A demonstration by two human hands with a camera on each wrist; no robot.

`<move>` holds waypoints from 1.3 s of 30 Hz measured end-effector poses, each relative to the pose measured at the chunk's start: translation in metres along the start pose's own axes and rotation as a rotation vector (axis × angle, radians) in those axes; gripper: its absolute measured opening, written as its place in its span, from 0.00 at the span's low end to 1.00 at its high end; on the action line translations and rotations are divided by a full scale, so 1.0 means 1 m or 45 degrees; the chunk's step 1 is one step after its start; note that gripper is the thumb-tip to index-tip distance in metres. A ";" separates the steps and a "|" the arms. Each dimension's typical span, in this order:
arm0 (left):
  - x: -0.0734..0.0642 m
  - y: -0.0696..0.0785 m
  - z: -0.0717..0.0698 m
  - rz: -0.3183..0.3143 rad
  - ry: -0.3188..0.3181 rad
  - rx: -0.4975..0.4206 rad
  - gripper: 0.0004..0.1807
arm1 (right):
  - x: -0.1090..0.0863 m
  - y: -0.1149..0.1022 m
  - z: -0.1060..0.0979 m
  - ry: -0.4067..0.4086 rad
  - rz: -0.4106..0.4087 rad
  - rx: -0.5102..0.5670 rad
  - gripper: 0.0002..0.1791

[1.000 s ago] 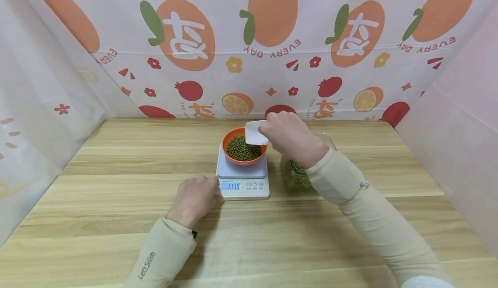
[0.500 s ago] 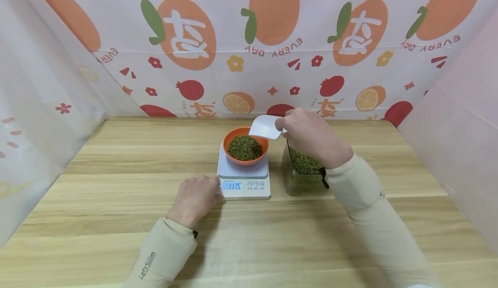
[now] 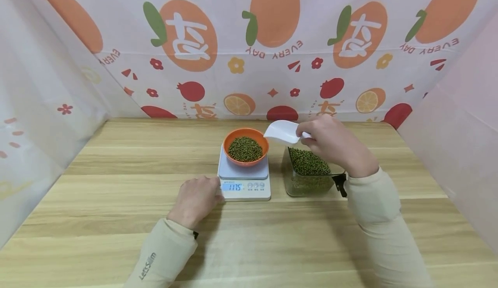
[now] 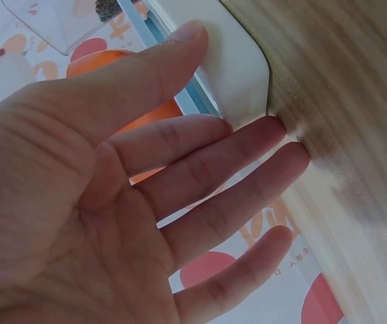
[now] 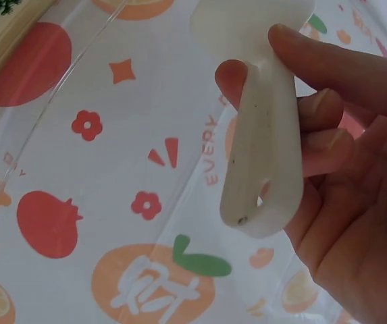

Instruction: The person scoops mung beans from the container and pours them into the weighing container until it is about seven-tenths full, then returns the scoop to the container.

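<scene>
My right hand (image 3: 336, 143) grips the handle of a white scoop (image 3: 282, 132), held in the air between an orange bowl (image 3: 246, 164) and a clear container (image 3: 309, 186). I see no beans in the scoop. Green beans (image 3: 245, 148) partly fill the bowl, which stands on a white kitchen scale (image 3: 225, 171) reading 117.5. My left hand (image 3: 195, 199) lies at the scale's front left corner. In the left wrist view its fingers (image 4: 213, 169) are extended and the fingertips reach the scale's edge.
The clear container to the scale's right holds many green beans (image 3: 309, 161). A wood-grain table (image 3: 249, 244) bears everything. A fruit-print cloth (image 3: 272, 63) stands behind the table, with pale cloth at both sides.
My right hand has drawn the scoop from above the bowl to the right, and the scoop has levelled from its tipped pose. The reading went from 117.9 to 117.5. My left hand stays put.
</scene>
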State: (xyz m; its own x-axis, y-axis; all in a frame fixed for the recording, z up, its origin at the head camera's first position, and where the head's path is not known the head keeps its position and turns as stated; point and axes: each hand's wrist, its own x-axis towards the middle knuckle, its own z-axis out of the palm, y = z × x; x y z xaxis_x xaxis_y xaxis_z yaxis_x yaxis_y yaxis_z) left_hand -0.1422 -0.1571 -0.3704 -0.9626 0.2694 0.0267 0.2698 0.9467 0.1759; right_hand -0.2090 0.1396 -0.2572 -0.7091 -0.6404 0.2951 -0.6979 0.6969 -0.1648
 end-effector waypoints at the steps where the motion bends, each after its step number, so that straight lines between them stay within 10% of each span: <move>1: 0.000 0.000 0.000 -0.001 -0.003 -0.001 0.16 | -0.002 0.001 0.000 -0.001 0.005 0.009 0.07; 39: -0.001 0.000 -0.001 -0.010 -0.007 -0.008 0.15 | -0.024 0.023 -0.029 -0.131 0.132 0.016 0.06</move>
State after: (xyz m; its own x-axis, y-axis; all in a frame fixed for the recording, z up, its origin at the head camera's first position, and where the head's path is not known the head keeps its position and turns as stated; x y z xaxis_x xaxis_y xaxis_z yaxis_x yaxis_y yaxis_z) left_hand -0.1416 -0.1572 -0.3695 -0.9646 0.2629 0.0197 0.2620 0.9477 0.1825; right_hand -0.2050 0.1801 -0.2412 -0.7834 -0.5954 0.1780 -0.6213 0.7573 -0.2011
